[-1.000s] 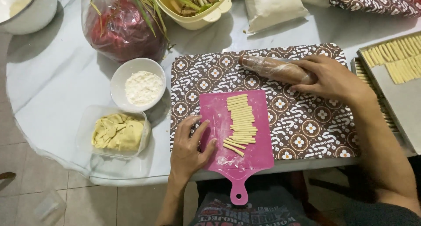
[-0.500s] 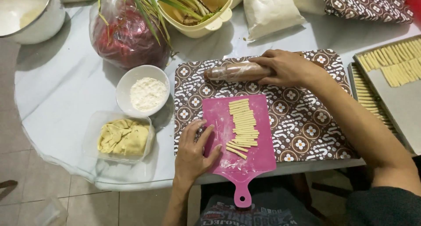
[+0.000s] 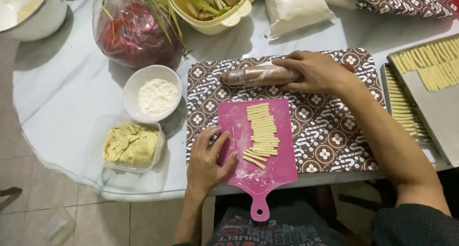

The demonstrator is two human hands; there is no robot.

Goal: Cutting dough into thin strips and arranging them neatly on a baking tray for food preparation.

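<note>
A pink cutting board (image 3: pixel 275 165) lies on a brown patterned mat (image 3: pixel 334 136) and carries a row of thin pale dough strips (image 3: pixel 261 129). My left hand (image 3: pixel 206 162) rests flat on the board's left edge, fingers spread. My right hand (image 3: pixel 318 71) grips a plastic-wrapped rolling pin (image 3: pixel 256 76) that lies on the mat just beyond the board.
A white bowl of flour (image 3: pixel 155 94) and a clear tub of yellow dough (image 3: pixel 131 143) sit left of the mat. Metal trays with dough strips (image 3: pixel 432 71) stand at the right. A red plastic bag (image 3: pixel 131 31), a cream container of leaves (image 3: pixel 213 7) and a white sack (image 3: pixel 296 5) line the back.
My right hand has slid the rolling pin leftward along the mat, to just above the pink board. My left hand stays on the board's left edge.
</note>
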